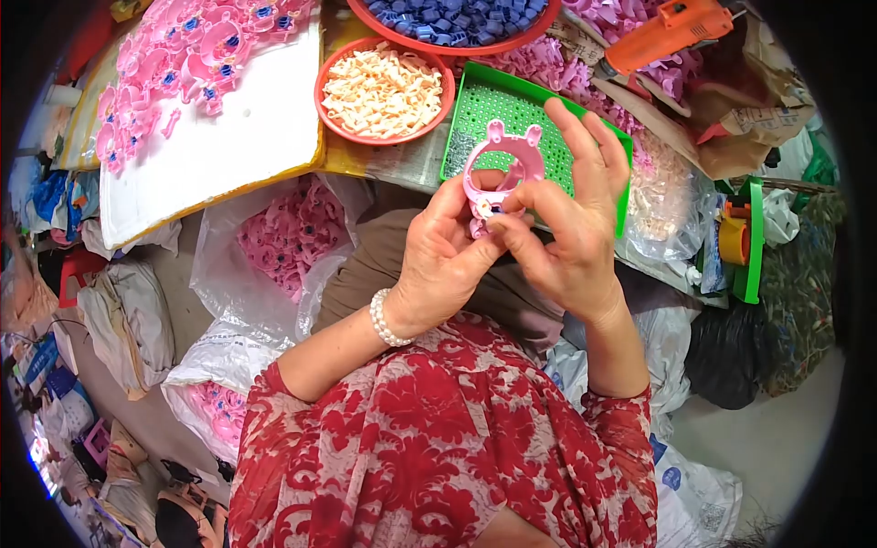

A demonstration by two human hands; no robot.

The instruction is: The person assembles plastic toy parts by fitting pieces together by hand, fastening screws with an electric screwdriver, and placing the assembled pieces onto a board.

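Observation:
A pink ring-shaped plastic part (533,151) with two small ear-like tabs on top is held upright over the near edge of the green tray (628,183). My left hand (443,260), with a pearl bracelet at the wrist, is closed around the ring's lower left side. The thumb and index finger of my right hand (571,233) pinch at the ring's base, beside a small blue and white piece (494,209); its other fingers stretch upward. What lies between the right fingertips is too small to make out.
A red bowl of cream pieces (382,91) and a red basin of blue pieces (457,20) stand beyond my hands. Pink parts (196,55) cover part of a white board (228,146) at left. An orange tool (667,35) lies at upper right. Bags of pink parts (292,239) stand below.

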